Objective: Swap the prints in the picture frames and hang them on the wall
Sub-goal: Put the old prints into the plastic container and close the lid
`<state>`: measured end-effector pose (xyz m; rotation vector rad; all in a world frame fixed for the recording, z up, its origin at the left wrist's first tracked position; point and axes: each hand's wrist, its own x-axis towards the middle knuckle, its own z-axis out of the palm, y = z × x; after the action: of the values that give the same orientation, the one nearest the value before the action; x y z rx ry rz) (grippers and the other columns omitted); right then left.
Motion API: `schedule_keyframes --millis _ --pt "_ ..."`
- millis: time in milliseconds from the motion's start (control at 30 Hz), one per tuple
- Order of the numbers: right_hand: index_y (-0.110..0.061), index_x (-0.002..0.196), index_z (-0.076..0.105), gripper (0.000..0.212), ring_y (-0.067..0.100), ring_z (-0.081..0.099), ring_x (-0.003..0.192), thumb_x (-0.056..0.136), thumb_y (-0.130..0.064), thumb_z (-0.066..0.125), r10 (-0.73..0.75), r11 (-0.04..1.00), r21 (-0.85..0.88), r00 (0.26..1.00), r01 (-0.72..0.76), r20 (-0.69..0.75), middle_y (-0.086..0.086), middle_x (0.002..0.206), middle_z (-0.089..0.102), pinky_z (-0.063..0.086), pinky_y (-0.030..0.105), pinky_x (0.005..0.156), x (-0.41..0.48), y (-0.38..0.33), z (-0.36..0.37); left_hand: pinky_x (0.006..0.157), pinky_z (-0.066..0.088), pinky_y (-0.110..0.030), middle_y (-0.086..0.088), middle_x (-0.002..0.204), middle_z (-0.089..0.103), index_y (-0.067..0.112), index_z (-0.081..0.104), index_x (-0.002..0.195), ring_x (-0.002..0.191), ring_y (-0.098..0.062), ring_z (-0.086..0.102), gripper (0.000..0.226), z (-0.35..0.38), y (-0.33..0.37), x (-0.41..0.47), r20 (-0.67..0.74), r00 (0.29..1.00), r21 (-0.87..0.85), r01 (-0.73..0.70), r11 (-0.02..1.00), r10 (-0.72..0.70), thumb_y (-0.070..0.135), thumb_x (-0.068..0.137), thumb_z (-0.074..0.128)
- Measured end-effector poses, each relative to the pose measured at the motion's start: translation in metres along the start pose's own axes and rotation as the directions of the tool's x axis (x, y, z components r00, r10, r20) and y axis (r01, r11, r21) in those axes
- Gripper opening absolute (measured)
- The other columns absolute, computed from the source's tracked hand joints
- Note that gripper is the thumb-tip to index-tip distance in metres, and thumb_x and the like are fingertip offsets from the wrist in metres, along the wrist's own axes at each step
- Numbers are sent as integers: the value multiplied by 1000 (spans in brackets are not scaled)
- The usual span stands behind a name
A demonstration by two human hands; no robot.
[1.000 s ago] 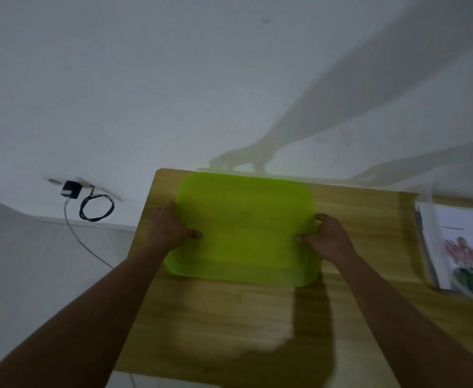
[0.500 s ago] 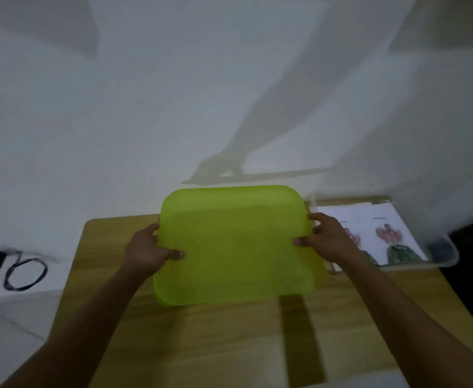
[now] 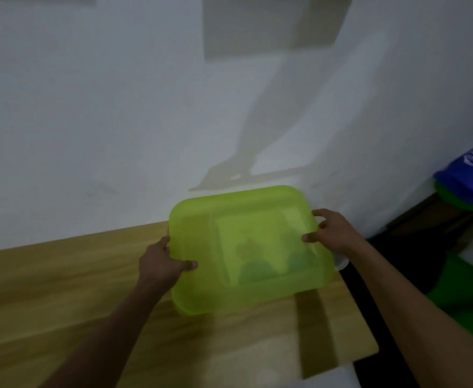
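A translucent lime-green plastic lid [image 3: 246,247] is held flat over a clear plastic box [image 3: 341,264] at the right end of the wooden table [image 3: 61,289]. My left hand [image 3: 162,264] grips the lid's left edge with the thumb on top. My right hand [image 3: 333,233] grips its right edge. Through the green plastic the prints in the box show dimly as pale sheets with a dark flower shape. Only a sliver of the box's rim peeks out at the lid's right corner.
A white wall [image 3: 117,107] rises right behind the table. To the right of the table lie a blue bag [image 3: 470,175] on something green and a dark floor area [image 3: 426,236]. The table's right edge is near the box.
The lid has travelled right along the table, from the left end to above the box with the prints, which it now covers. Both hands kept their grip on it.
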<state>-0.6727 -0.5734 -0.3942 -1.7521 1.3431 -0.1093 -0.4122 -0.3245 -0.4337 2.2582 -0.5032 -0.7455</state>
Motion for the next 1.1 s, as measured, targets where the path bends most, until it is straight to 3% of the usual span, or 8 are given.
schedule_keyframes --millis 300,433,533,700,767,833,967,1100 --pt "-8 143 47 79 33 66 99 72 2 81 37 998 44 999 -37 15 22 121 64 54 43 87 82 51 -54 82 48 -35 -16 113 65 6 58 127 102 -32 62 80 91 52 12 -67 998 80 -13 997 18 21 56 92" --pt "-10 147 43 83 33 61 112 73 -5 82 32 999 28 999 -32 25 20 134 57 52 42 93 98 64 -53 90 49 -41 -15 118 64 7 53 133 110 -33 58 93 109 56 21 -92 996 155 -3 988 17 35 53 91" --pt "-9 149 40 85 33 60 116 75 -8 82 33 999 29 998 -34 50 19 138 54 51 40 94 106 75 -48 95 47 -41 -20 125 59 5 45 141 118 -34 54 99 115 58 22 -107 994 192 18 981 3 31 57 90" --pt "-10 148 42 81 24 63 99 77 -6 80 -3 1000 24 998 1 63 17 126 62 48 28 77 107 85 -45 98 46 -42 -20 133 54 6 39 144 122 -34 53 100 118 57 18 -117 993 236 41 971 -13 32 61 88" --pt "-9 147 41 78 19 61 85 79 -5 79 -16 999 33 998 14 59 9 106 67 45 22 62 105 88 -45 101 43 -41 -19 136 52 5 38 145 126 -32 49 99 118 55 17 -118 993 241 47 969 -19 31 63 87" --pt "-9 147 42 77 15 58 78 80 -5 79 -32 999 38 998 30 49 -1 90 59 42 20 57 100 91 -44 102 41 -39 -18 137 50 5 37 146 127 -31 47 97 118 54 16 -115 993 253 52 966 -23 29 66 85" --pt "-11 149 40 80 21 55 100 79 -10 80 -51 997 61 997 47 54 15 122 58 43 28 80 96 98 -39 102 38 -36 -16 140 46 5 35 146 129 -30 44 91 117 52 13 -117 993 289 56 956 -23 26 71 81" --pt "-14 155 28 82 24 53 123 87 -17 74 -69 993 106 994 60 83 9 147 48 45 33 97 94 105 -29 104 36 -36 -15 143 45 6 24 151 132 -31 41 87 120 52 10 -81 996 288 63 955 -42 25 81 72"
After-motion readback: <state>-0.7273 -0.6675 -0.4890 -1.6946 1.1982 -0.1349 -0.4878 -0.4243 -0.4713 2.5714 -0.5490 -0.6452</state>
